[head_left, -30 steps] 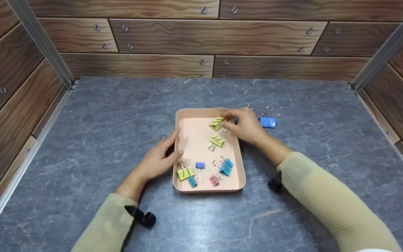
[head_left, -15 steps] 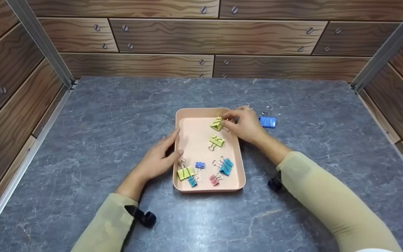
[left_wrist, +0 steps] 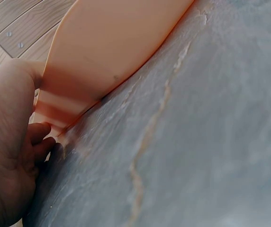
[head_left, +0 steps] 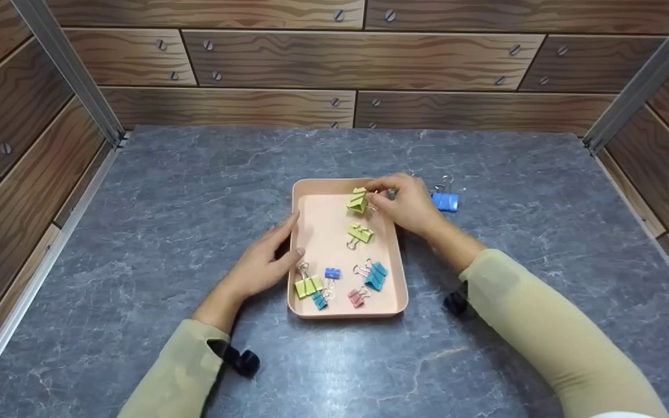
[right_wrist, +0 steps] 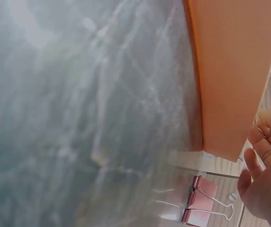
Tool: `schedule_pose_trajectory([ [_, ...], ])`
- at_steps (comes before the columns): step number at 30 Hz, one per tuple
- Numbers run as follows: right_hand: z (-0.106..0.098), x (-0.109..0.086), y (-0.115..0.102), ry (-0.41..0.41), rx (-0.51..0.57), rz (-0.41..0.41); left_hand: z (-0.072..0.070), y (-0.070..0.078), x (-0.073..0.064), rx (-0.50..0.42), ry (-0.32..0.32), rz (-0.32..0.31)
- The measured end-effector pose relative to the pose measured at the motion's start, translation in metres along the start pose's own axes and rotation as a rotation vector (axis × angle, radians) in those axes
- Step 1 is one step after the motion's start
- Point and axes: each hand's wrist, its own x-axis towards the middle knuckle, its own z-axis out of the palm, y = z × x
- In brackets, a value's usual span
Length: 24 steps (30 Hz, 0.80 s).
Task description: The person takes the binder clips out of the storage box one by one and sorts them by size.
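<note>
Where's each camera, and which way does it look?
On the head: looks forward and down at the tray; left hand, right hand and sleeves show.
On the left wrist: faces the tray's outer wall; part of the left hand shows.
On the right wrist: faces the tray's other side and a pink clip; part of the right hand shows.
Both wrist views share the tray and table.

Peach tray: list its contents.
The peach tray holds two lime binder clips, two teal clips, a blue clip and a pink clip. The right hand pinches a third lime clip, covering part of it and the tray's far right corner.
</note>
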Motion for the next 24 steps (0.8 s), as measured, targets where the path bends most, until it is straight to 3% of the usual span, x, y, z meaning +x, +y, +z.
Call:
schedule_pose_trajectory([
  [24,-0.017,-0.002,-0.022,-0.042,0.305,0.012,0.000,0.001,-0.001,0.019,-0.005,-0.006],
])
